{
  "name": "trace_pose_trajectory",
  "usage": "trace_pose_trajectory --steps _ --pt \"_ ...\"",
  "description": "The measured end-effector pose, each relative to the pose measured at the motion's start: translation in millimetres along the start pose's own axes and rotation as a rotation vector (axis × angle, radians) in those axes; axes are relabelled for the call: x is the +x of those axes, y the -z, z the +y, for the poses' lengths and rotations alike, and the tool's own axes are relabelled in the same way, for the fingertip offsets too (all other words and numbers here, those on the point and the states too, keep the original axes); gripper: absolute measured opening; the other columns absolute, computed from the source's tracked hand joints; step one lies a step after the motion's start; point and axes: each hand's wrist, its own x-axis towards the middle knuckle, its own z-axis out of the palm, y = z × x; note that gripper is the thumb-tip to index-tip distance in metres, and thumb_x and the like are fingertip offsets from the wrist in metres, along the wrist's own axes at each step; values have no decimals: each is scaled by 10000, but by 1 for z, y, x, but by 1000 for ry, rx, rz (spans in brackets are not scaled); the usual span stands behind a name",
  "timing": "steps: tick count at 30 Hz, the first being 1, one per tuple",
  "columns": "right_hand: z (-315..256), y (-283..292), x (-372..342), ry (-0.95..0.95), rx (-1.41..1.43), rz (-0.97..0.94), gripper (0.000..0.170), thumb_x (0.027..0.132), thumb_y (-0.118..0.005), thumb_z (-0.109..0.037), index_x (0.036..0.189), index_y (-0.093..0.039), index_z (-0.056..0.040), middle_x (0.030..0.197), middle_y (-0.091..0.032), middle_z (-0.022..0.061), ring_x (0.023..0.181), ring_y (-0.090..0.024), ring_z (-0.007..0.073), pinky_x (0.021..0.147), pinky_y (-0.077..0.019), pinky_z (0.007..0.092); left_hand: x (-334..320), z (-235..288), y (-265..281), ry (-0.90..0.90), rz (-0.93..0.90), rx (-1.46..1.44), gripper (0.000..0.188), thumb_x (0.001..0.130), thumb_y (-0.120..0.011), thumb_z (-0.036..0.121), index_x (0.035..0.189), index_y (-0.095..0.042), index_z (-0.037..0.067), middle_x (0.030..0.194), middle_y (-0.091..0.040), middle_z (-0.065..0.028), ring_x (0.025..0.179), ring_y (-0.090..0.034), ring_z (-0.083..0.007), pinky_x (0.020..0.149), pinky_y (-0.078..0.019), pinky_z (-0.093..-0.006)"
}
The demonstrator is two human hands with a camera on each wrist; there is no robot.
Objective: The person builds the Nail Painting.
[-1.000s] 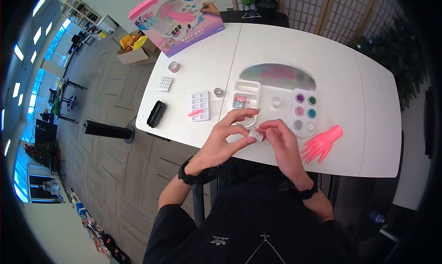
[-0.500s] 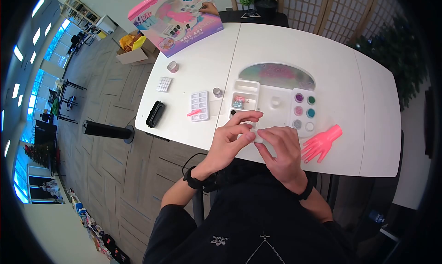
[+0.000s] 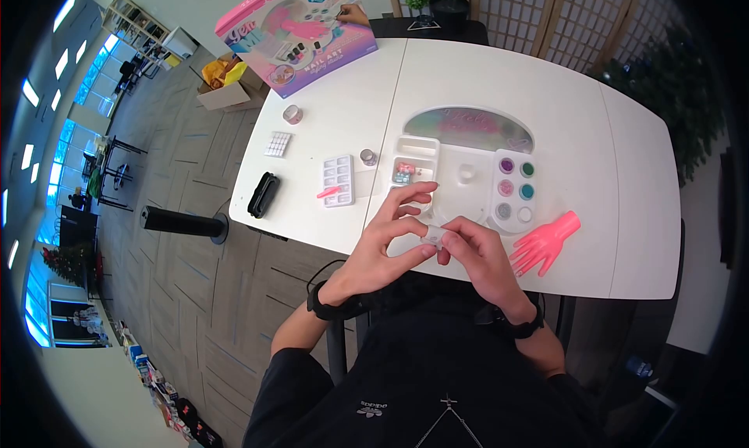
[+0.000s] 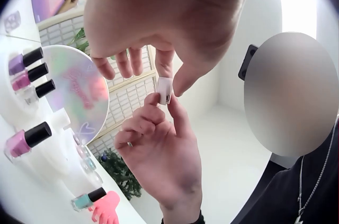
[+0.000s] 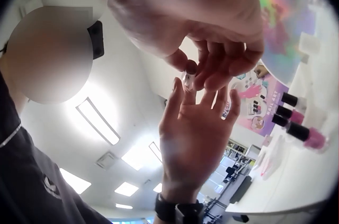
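Over the table's front edge, both hands meet at a small white piece [image 3: 434, 236] with a dark mark on its side. My left hand [image 3: 386, 249] pinches it between thumb and forefinger, its other fingers raised. From the other side, my right hand [image 3: 484, 259] pinches it with thumb and forefinger. In the left wrist view the white piece [image 4: 164, 90] stands between the fingertips of both hands. Beyond them lies a white nail-art station [image 3: 452, 202] with several glitter pots [image 3: 506, 188]. A pink plastic hand [image 3: 546, 243] lies right of my right hand.
Nail polish bottles [image 4: 20, 144] stand at the station. To the left are a white compartment tray [image 3: 339, 181] with a pink strip, a small jar [image 3: 368, 157], another jar [image 3: 292, 115], a white block sheet [image 3: 278, 144] and a black case [image 3: 264, 195]. A nail-art box [image 3: 300, 38] stands behind.
The right hand's fingers closed in around the white piece, mostly covering it, then shifted so it shows again between both hands. The things on the table stay where they were.
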Motion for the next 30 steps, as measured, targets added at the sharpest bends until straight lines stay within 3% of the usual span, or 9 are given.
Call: trace_pose_trajectory --steps 6,12,15,18,21,30 --pt "9 9 5 -39 138 -89 331 1184 -528 -267 1058 -678 -1 862 -642 8 841 -598 90 817 -493 282 3 12 2 -11 -56 137 187 898 -866 42 1065 -782 40 1715 -419 -199 1533 -483 -370 1236 -416 -520" --pt "8 6 4 -26 105 -122 351 1194 -495 -279 1070 -685 -11 858 -647 7 838 -603 95 803 -492 299 4 7 1 -3 -7 146 91 929 -847 24 999 -790 6 1671 -497 -213 1483 -550 -359 1220 -452 -510" --pt "7 -5 -2 44 -81 90 256 1161 -590 -245 1085 -691 -22 867 -669 33 815 -626 123 789 -507 321 6 8 -2 56 27 102 34 962 -812 16 986 -798 -4 1659 -521 -201 1481 -551 -340 1215 -453 -499" --pt "13 -14 -3 503 -589 396 114 1072 -739 -141 1097 -697 -38 869 -669 59 785 -647 154 743 -521 331 6 3 -5 94 73 45 59 992 -781 19 1034 -818 -1 1651 -538 -182 1457 -560 -320 1203 -459 -478" --pt "17 -13 -5 530 -564 430 196 968 -838 -38 1103 -696 -43 859 -651 70 740 -650 171 696 -526 327 5 -3 -8 72 109 -21 106 1004 -764 20 1082 -836 11 1645 -547 -169 1427 -571 -301 1192 -463 -458" --pt "10 -15 -2 451 -428 426 135 983 -817 -20 1010 -686 -8 847 -642 63 705 -623 146 669 -520 311 -1 -6 -22 124 164 -85 170 1003 -727 -47 1122 -836 3 1641 -547 -165 1345 -623 -242 1099 -556 -394"
